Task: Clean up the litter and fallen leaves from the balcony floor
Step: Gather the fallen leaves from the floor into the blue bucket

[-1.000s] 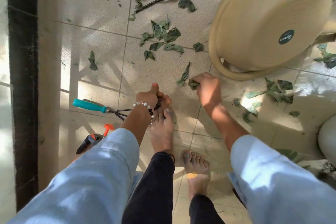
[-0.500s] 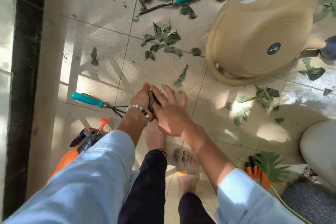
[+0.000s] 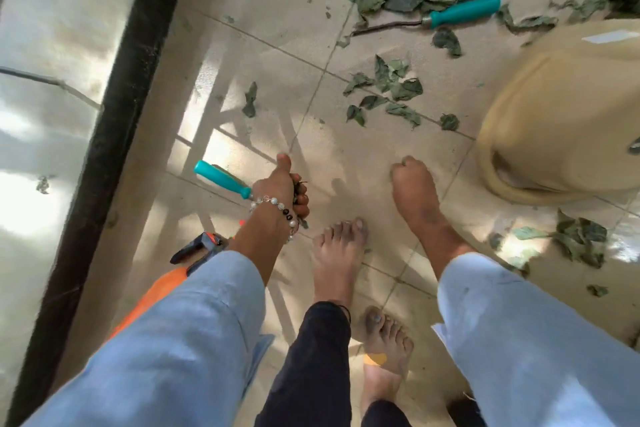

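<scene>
Right hand [image 3: 414, 184] had drawn away from the left hand [image 3: 284, 189] toward centre frame, fingers curled, nothing visible in it.

Left hand, beaded bracelet [image 3: 277, 206] at the wrist, gripped a wad of dark leaves [image 3: 298, 184], thumb raised, left of centre. Loose fallen leaves [image 3: 388, 90] lay on the tiled floor [image 3: 263, 45] at upper centre; more leaves at top and lower right. Teal-handled tool [image 3: 460, 12] lay among the top leaves; a second teal handle [image 3: 221, 178] lay beside the left hand. Overturned beige tub [image 3: 568, 104] sat at right.
</scene>
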A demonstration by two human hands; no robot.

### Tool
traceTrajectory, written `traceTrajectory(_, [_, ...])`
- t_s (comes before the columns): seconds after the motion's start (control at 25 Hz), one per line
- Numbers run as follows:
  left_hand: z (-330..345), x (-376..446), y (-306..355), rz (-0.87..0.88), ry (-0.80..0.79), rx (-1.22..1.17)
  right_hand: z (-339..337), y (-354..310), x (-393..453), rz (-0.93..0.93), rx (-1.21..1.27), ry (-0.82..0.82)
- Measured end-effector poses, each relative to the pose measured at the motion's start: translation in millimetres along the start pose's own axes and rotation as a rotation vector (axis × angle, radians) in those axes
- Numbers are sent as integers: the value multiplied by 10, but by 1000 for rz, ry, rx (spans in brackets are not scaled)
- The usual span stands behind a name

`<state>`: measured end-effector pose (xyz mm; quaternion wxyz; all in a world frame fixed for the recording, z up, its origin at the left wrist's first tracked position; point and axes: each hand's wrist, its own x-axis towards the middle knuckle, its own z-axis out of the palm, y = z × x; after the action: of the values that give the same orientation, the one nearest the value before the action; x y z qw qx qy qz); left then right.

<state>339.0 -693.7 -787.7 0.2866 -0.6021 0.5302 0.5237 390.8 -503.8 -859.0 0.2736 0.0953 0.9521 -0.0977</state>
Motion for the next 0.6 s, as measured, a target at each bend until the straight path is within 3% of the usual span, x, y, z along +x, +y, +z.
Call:
traceTrajectory(0.12, [-318,111,156,-12,64,-102,-184,-475,149,39,477,23])
traceTrajectory(0.2, [-487,192,279,-6,98,-166,-342,-1009,353,-60,676,-30])
traceTrajectory(0.4, [-738,470,517,-18,109,-255,-394,-2081,1107,-309,427,-67])
traceTrajectory(0.6, [-944,587,538,-69,97,-266,-159,-2159,1104,-543,76,-147])
